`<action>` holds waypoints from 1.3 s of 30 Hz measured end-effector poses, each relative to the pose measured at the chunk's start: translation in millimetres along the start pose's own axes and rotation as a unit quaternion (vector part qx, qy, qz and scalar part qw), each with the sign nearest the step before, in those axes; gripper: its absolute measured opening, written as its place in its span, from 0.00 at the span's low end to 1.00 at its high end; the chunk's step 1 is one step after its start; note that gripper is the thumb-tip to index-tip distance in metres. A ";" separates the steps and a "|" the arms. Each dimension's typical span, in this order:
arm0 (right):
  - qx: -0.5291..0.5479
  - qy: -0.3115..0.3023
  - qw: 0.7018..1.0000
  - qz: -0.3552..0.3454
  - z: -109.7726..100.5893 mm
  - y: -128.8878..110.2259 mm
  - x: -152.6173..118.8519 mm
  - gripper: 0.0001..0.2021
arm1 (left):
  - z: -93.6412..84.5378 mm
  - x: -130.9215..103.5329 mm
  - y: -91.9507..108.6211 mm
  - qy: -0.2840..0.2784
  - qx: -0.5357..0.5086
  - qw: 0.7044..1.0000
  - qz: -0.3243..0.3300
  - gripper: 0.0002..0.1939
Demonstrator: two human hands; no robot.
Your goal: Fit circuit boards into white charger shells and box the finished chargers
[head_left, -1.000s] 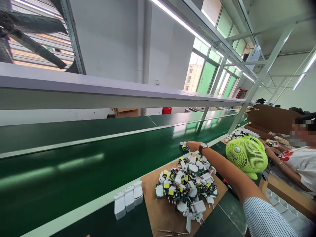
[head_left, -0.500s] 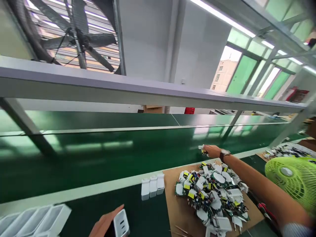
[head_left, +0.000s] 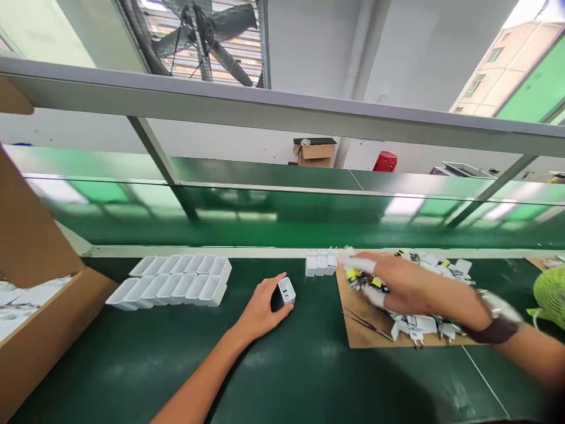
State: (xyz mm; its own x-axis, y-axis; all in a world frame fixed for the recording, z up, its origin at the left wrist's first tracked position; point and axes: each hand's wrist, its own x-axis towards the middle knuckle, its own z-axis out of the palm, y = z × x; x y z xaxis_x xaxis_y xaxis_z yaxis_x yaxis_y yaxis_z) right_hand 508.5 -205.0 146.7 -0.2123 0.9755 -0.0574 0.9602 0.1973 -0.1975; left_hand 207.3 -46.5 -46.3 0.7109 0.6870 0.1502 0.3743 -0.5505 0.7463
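Note:
My left hand point(head_left: 261, 309) rests on the green bench and grips a white charger shell point(head_left: 286, 290) whose port face points right. My right hand point(head_left: 404, 282), blurred by motion, hovers over the pile of circuit boards and white plug parts point(head_left: 426, 294) on a brown cardboard sheet point(head_left: 366, 335). White-tipped fingers stretch toward the left end of the pile; whether they hold a part I cannot tell. Three white shells point(head_left: 321, 263) stand in a row just left of the cardboard.
Two rows of several white shells point(head_left: 174, 281) lie left of my left hand. A cardboard box point(head_left: 39, 318) stands at the far left. The green conveyor belt point(head_left: 282, 218) runs behind the bench. A green fan point(head_left: 551, 297) sits at the right edge.
The view has swung left and down. My right hand has pulled back from the belt to the parts pile. My left hand with the shell has come down onto the bench.

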 end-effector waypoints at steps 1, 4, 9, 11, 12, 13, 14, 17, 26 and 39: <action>-0.002 -0.011 0.999 -0.041 21.4 -19.7 4.1 0.27 | 0.5 -2.1 -1.0 0.001 0.001 1.000 0.009 0.35; -0.041 0.024 0.994 -0.095 88.0 -51.6 19.6 0.11 | 0.8 -7.0 -4.8 0.008 0.002 0.999 0.038 0.35; -0.085 0.046 0.995 0.000 138.4 -54.3 40.3 0.06 | -3.9 -8.8 -8.0 0.014 0.012 0.999 0.050 0.34; -0.073 0.068 0.995 -0.006 136.8 -48.2 42.0 0.06 | -6.2 -8.3 -7.3 0.003 0.016 0.999 0.045 0.35; -0.067 0.074 0.995 -0.021 135.0 -44.4 42.0 0.07 | -7.1 -8.1 -6.9 -0.004 0.019 0.999 0.043 0.36; -0.060 0.073 0.995 -0.036 133.9 -40.6 42.0 0.11 | -7.6 -8.0 -6.6 -0.008 0.021 0.999 0.041 0.37; -0.052 0.067 0.995 -0.048 134.1 -36.9 42.5 0.16 | -7.8 -8.1 -6.4 -0.010 0.023 0.999 0.041 0.37; -0.016 0.025 0.998 -0.057 142.4 -29.5 48.3 0.33 | -7.4 -9.0 -5.9 -0.013 0.020 0.999 0.043 0.38; 0.083 0.077 0.993 -0.044 162.6 -24.5 56.8 0.26 | -8.2 -10.3 -3.9 -0.018 -0.056 0.997 0.048 0.41; 0.158 0.213 0.964 -0.034 167.0 -36.0 51.1 0.28 | -9.5 -7.0 0.8 -0.011 -0.006 1.000 -0.007 0.47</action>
State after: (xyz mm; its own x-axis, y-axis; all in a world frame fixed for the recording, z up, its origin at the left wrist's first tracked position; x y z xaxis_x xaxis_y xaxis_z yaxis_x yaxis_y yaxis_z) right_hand 432.8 -178.4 -12.6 -0.1150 0.9262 0.3590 0.8288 0.2887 -0.4793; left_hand 197.0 -47.2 -40.5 0.7187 0.6839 0.1254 0.3777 -0.5355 0.7554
